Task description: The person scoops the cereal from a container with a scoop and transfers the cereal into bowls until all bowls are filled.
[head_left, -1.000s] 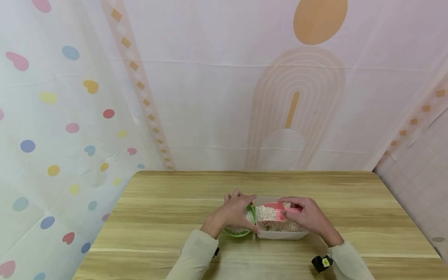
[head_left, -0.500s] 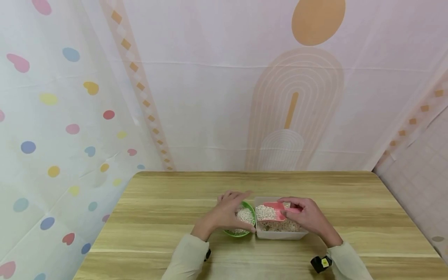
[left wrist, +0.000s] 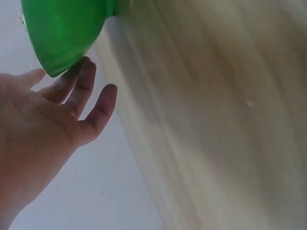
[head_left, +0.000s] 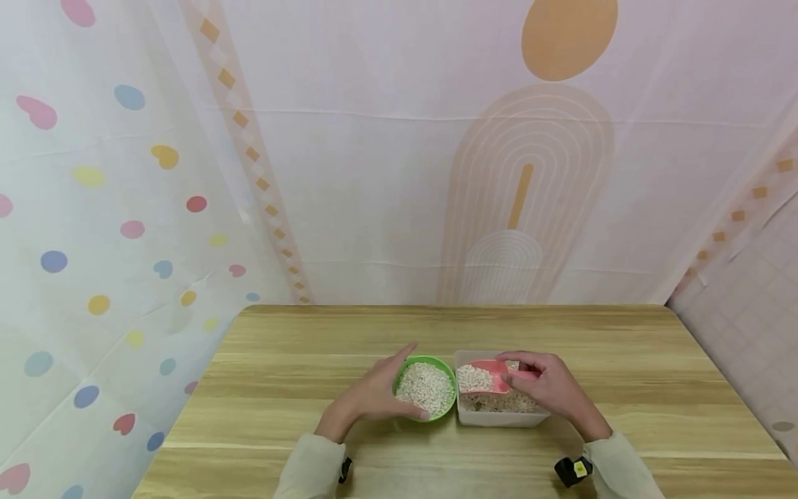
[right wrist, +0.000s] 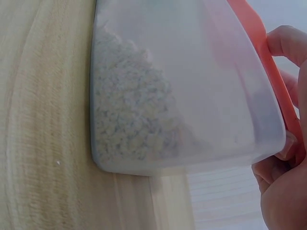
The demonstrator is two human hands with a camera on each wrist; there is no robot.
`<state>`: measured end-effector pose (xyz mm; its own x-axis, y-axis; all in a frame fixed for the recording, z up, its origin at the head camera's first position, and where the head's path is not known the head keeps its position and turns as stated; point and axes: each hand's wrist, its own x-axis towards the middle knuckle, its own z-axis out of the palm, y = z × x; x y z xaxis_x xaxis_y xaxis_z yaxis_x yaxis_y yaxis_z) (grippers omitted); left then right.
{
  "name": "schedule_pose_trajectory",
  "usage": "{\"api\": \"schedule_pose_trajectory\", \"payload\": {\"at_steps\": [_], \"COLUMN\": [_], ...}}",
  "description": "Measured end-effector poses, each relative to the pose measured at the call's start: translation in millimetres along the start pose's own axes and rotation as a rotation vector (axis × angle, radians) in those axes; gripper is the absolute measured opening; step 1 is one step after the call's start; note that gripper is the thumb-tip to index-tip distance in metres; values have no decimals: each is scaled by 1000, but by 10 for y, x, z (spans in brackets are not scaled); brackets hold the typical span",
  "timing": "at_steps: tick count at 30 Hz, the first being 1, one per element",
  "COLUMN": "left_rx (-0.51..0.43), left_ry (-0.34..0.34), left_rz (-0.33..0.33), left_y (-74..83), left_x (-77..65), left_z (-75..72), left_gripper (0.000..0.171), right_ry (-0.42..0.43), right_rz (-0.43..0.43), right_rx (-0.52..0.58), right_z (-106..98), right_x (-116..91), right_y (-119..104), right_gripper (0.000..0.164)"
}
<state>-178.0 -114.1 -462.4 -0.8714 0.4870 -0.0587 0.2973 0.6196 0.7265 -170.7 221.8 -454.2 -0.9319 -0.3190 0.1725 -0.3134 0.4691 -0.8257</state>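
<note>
A green bowl (head_left: 427,359) full of pale oat flakes (head_left: 426,389) stands on the table. My left hand (head_left: 373,394) lies along its left side, thumb low at the front and fingers spread toward the back. In the left wrist view the fingertips (left wrist: 109,91) are loosely bent close to the bowl's wall (left wrist: 72,33). My right hand (head_left: 553,388) grips the handle of a pink scoop (head_left: 499,369), which carries a heap of flakes. The scoop lies across the top of a translucent plastic box (head_left: 501,419). More flakes (right wrist: 134,105) show through the box's wall in the right wrist view.
The bowl and box stand side by side, nearly touching, toward the front of the wooden table (head_left: 299,388). A patterned cloth backdrop (head_left: 374,173) hangs behind the table's far edge. A black wrist device (head_left: 572,471) sits below the right forearm.
My left hand has drawn back to the left from over the bowl, uncovering the flakes inside. The right hand and scoop have stayed in place over the box.
</note>
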Motion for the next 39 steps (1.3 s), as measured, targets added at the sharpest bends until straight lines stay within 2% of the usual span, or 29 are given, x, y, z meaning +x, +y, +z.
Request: {"api": "schedule_pose_trajectory", "payload": {"at_steps": [8, 20, 29, 39], "left_rx": [-112, -138, -144, -167], "left_ry": [-61, -89, -123, -137], "left_rz": [4, -30, -61, -69], "left_y": [-120, -225, -229, -232], "left_x": [-41, -37, -31, -29], "left_z": [25, 50, 45, 40], "left_gripper": [123, 116, 116, 115], "right_ry": [-3, 3, -21, 5], "right_rz": [-5, -13, -19, -47], "right_rx": [29, 32, 107, 91], "right_z": [1, -7, -33, -31], "right_x": [-5, -12, -28, -22], "right_y": [4, 3, -13, 10], "right_gripper": [26, 26, 27, 28]}}
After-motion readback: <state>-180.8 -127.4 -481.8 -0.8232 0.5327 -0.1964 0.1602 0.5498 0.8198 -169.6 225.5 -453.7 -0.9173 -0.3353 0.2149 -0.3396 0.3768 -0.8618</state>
